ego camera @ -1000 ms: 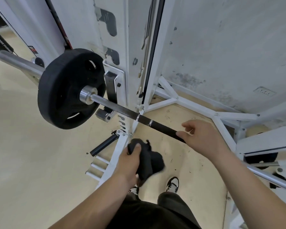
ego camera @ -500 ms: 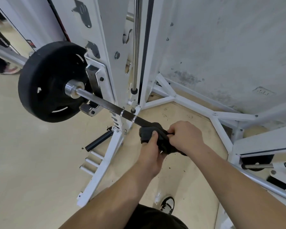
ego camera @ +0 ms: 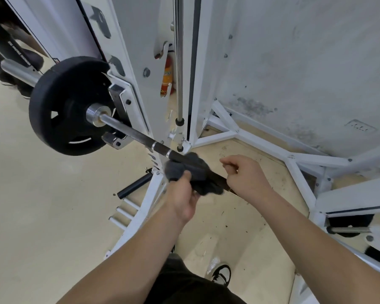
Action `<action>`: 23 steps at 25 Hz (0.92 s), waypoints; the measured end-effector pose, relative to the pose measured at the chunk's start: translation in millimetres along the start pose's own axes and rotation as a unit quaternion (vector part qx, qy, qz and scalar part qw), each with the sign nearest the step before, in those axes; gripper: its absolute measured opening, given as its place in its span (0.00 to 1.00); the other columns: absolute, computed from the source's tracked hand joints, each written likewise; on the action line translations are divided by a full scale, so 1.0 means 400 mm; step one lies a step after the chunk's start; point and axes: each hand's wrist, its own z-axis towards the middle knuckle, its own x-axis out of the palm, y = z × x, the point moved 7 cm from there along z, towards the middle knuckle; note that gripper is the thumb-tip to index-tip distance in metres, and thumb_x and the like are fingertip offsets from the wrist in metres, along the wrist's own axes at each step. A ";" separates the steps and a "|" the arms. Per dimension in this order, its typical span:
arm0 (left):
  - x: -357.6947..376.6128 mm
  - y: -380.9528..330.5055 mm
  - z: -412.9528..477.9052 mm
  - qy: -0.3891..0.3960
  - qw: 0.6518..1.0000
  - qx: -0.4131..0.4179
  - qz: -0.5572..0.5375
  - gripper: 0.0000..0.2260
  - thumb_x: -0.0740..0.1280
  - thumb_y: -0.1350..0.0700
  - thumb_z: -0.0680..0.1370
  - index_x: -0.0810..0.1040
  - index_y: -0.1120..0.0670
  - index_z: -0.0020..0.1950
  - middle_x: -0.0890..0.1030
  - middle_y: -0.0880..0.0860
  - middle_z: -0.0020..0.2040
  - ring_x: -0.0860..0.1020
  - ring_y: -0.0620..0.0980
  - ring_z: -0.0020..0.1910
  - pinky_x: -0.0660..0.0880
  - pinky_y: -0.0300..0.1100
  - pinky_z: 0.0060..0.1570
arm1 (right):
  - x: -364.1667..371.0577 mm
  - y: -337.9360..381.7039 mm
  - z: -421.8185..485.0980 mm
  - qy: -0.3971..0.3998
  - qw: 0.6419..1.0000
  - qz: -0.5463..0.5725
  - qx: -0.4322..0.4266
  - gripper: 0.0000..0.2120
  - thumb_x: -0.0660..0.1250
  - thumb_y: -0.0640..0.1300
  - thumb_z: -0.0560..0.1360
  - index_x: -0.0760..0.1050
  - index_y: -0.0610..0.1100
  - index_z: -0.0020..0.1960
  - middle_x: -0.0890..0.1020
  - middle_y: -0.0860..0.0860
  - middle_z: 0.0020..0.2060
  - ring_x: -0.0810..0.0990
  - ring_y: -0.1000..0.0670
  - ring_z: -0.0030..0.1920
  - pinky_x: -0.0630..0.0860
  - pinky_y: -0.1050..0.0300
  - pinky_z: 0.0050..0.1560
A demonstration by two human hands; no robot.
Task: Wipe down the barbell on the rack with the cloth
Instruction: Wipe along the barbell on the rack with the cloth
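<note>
The barbell (ego camera: 127, 129) runs from a black weight plate (ego camera: 59, 106) at the left down to the right, resting on the white rack (ego camera: 127, 69). A dark grey cloth (ego camera: 191, 170) is wrapped over the bar's dark knurled part. My left hand (ego camera: 182, 198) grips the cloth from below, with the thumb on its near side. My right hand (ego camera: 246, 176) sits just right of the cloth with its fingers curled over the bar; the bar disappears beneath it.
A chrome guide rod (ego camera: 179, 62) and the rack's white floor braces (ego camera: 261, 137) stand behind the bar. A short black peg (ego camera: 134, 186) sticks out low on the rack foot. The grey wall (ego camera: 294, 62) is at the right. My shoe (ego camera: 221, 274) is on the beige floor.
My left hand brought the cloth up from below onto the bar. My right hand met it there, then slid slightly right along the bar. The view shifted closer to the rack.
</note>
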 end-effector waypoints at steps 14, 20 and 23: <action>0.041 0.084 -0.061 0.029 0.998 -0.054 0.030 0.12 0.59 0.59 0.86 0.74 0.60 0.68 0.85 0.61 0.57 0.83 0.60 0.55 0.82 0.54 0.47 | -0.011 -0.047 -0.027 -0.017 0.998 0.052 0.030 0.18 0.63 0.35 0.77 0.82 0.48 0.61 0.83 0.54 0.51 0.80 0.54 0.53 0.77 0.55 0.60; 0.008 -0.066 0.028 -0.107 0.990 0.077 -0.043 0.12 0.58 0.55 0.87 0.71 0.52 0.70 0.81 0.55 0.60 0.81 0.56 0.54 0.81 0.56 0.52 | -0.028 -0.053 -0.053 -0.016 0.999 0.032 0.028 0.16 0.62 0.39 0.79 0.81 0.51 0.62 0.82 0.56 0.51 0.80 0.58 0.47 0.81 0.54 0.51; 0.070 0.087 -0.035 -0.072 0.994 0.052 0.067 0.11 0.58 0.56 0.86 0.72 0.53 0.68 0.82 0.53 0.58 0.81 0.53 0.53 0.81 0.52 0.54 | -0.025 -0.048 -0.042 -0.032 0.999 0.027 0.033 0.17 0.62 0.39 0.77 0.81 0.52 0.61 0.83 0.57 0.50 0.82 0.52 0.52 0.80 0.49 0.57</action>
